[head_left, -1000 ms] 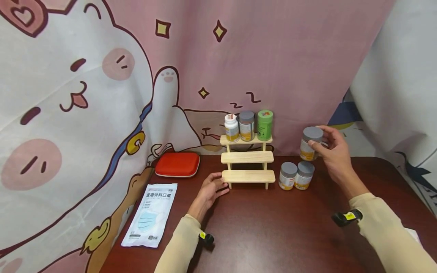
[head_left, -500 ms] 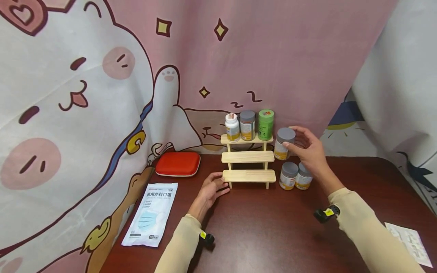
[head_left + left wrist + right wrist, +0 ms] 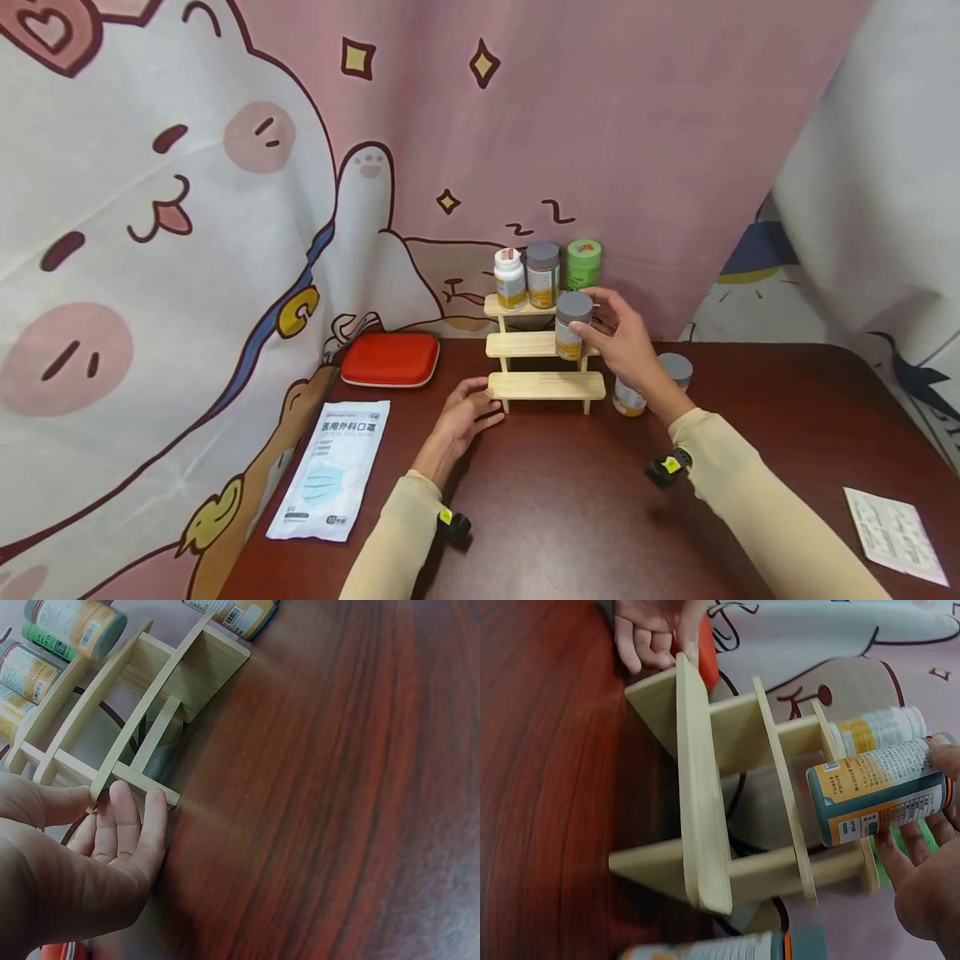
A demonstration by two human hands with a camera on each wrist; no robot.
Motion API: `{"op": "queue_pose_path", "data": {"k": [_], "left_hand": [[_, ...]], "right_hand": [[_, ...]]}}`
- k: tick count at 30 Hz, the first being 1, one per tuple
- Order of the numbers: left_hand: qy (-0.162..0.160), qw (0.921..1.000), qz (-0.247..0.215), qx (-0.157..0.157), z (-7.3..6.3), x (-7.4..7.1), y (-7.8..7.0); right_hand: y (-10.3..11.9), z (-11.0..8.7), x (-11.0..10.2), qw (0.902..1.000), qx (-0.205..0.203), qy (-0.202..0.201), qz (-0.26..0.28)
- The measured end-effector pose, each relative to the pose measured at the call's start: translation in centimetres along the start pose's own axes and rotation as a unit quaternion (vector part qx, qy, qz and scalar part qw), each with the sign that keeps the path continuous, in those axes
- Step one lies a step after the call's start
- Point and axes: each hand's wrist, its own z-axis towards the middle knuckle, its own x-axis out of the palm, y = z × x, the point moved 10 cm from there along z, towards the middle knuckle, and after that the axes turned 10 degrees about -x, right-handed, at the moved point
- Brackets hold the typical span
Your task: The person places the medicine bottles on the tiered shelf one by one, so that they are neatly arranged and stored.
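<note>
In the head view a three-step wooden display rack (image 3: 546, 385) stands on the table. My left hand (image 3: 461, 417) pinches the left end of its lowest shelf, thumb above and fingers below, as the left wrist view shows. My right hand (image 3: 630, 346) grips a grey-lidded pill bottle (image 3: 573, 332) upright between thumb and fingers. The held bottle (image 3: 877, 791) is at the right part of the middle shelf, its base close to the board. On the top shelf stand a white bottle (image 3: 510, 287), another grey-lidded bottle (image 3: 543, 279) and a green bottle (image 3: 583, 258), partly hidden.
Right of the rack, two more grey-lidded bottles stand on the table, a nearer one (image 3: 628, 402) partly behind my right wrist and another (image 3: 677, 369). A red zip case (image 3: 390, 360) and a face mask packet (image 3: 330, 471) lie left; a white card (image 3: 895, 533) lies right.
My right hand has carried the grey-lidded bottle leftward and slightly down, from above the table at the right to the rack's middle shelf. My left hand has stayed on the lowest shelf.
</note>
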Motion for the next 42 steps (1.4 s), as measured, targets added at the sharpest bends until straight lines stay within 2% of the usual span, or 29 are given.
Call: {"op": "queue_pose_path", "data": {"k": [8,15,30,42], "left_hand": [[-0.002,1.0000,-0.004,-0.003,0.0,0.0,0.2],[-0.001,1.0000,-0.003,-0.002,0.2,0.1,0.2],[-0.003,1.0000,-0.003,0.001,0.0,0.2,0.0],[0.001,1.0000,0.004,-0.005,0.1,0.2,-0.1]], "right_hand": [[0.0,0.4,3.2,0.9997,0.014,0.017,-0.014],[0.3,0.5,5.3,0.9996,0.012,0.024,-0.004],[-0.3,1.6,7.4,0.9998,-0.008,-0.009,0.016],[0.3,2.6,8.5,0.9994,-0.016,0.001,-0.030]]}}
